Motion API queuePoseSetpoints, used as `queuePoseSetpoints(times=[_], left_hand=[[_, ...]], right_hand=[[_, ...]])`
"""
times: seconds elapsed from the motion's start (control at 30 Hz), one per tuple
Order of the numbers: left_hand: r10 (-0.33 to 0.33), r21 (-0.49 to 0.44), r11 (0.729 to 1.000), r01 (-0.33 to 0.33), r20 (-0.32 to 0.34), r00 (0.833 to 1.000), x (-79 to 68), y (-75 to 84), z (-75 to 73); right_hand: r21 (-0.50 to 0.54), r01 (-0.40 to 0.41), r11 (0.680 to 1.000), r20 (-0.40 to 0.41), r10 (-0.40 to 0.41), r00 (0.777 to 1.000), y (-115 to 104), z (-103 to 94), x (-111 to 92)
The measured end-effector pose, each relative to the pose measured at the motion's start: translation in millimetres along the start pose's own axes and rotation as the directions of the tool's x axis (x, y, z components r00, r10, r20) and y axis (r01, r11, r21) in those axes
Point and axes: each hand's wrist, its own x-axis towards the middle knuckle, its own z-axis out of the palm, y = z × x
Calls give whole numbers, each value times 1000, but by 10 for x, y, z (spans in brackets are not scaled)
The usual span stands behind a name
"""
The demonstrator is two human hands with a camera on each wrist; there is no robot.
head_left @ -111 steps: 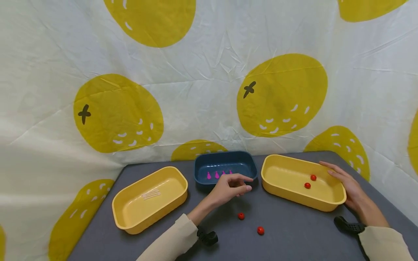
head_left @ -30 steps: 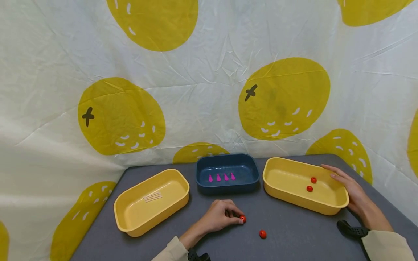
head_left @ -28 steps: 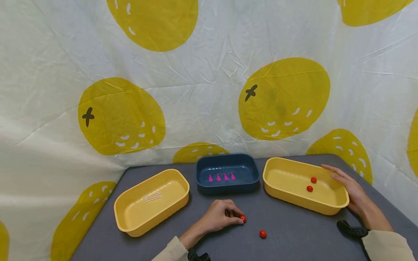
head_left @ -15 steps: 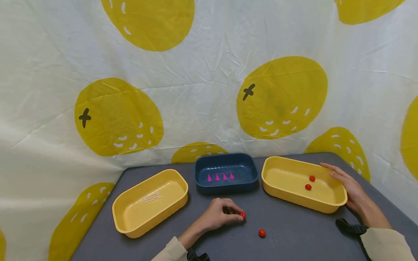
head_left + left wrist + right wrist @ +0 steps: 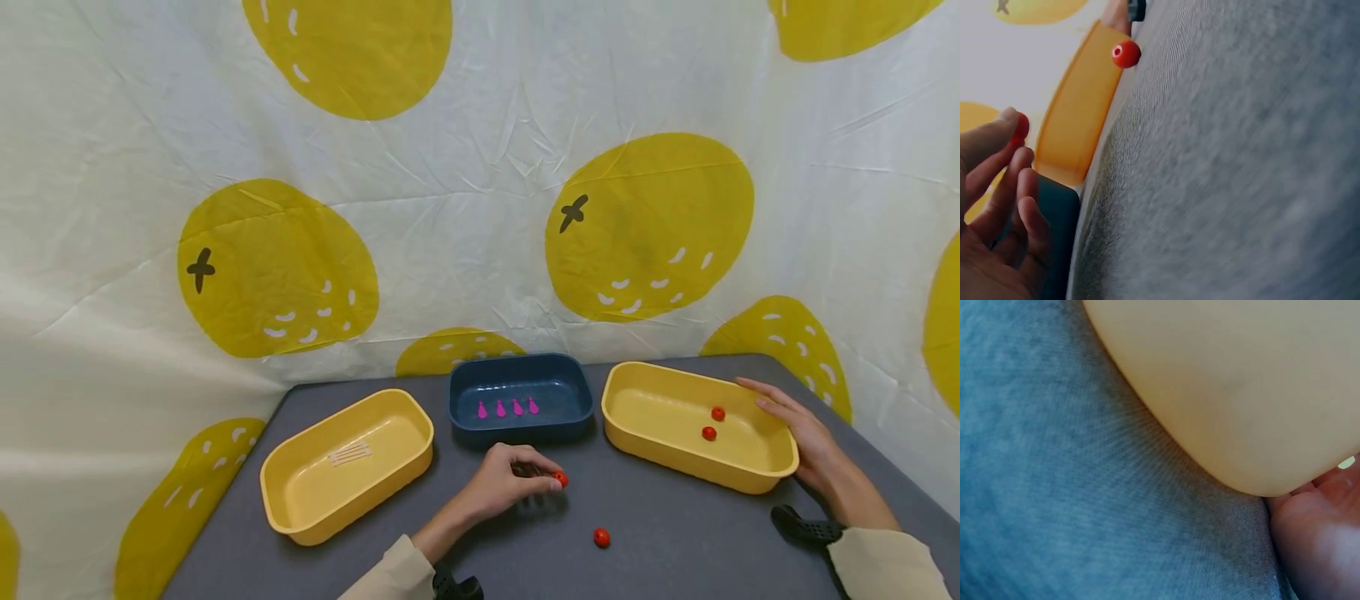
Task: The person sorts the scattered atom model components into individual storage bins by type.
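My left hand (image 5: 504,482) pinches a red bead (image 5: 561,479) between thumb and fingertips, a little above the grey table. In the left wrist view this pinched bead (image 5: 1020,127) is partly hidden by the thumb. Another red bead (image 5: 602,537) lies on the table, nearer to me and to the right. At the right, my right hand (image 5: 806,429) rests against the end of a yellow bin (image 5: 675,462), its fingers fairly straight along the rim. Inside that bin lie two red beads (image 5: 708,433). The right wrist view shows the bin's wall (image 5: 1241,394) beside the palm (image 5: 1322,534).
A blue bin (image 5: 525,435) at the back middle holds several pink, pear-shaped pieces (image 5: 517,407). Another yellow bin (image 5: 360,500) on the left contains several pale thin sticks (image 5: 349,453). A fruit-print cloth (image 5: 465,250) hangs behind the grey table (image 5: 675,550).
My left hand came down from in front of the blue bin, took hold of a red bead on the table, and has now raised it slightly. My right hand stays at the yellow bin.
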Motion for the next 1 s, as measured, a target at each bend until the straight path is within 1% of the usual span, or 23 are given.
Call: queuePoseSetpoints(times=[0.1,0.23,0.53,0.7,0.83,1.0], left_hand=[[17,12,1000,-17,-11,1000,41,25,-11],[24,21,999,-24,-19,1000,91,66,-31],[6,-60,998,-7,-19,1000,199,206,-63],[23,-66,998,-24,-15,1000,312,302,-54],[42,-57,997,-44,-37,998,424,356,-41],[35,-39,999,-37,-55,998,568,429,-25]], right_hand=[[-8,3,1000,-7,-3,1000,-8,-2,-2],[-9,2,1000,-15,-2,1000,-10,-5,-5],[22,4,1000,-4,-4,1000,9,-8,-14],[48,4,999,9,-5,1000,9,8,-23],[18,-8,1000,-16,8,1000,-3,19,-23],[3,-8,1000,-25,8,1000,-12,17,-22]])
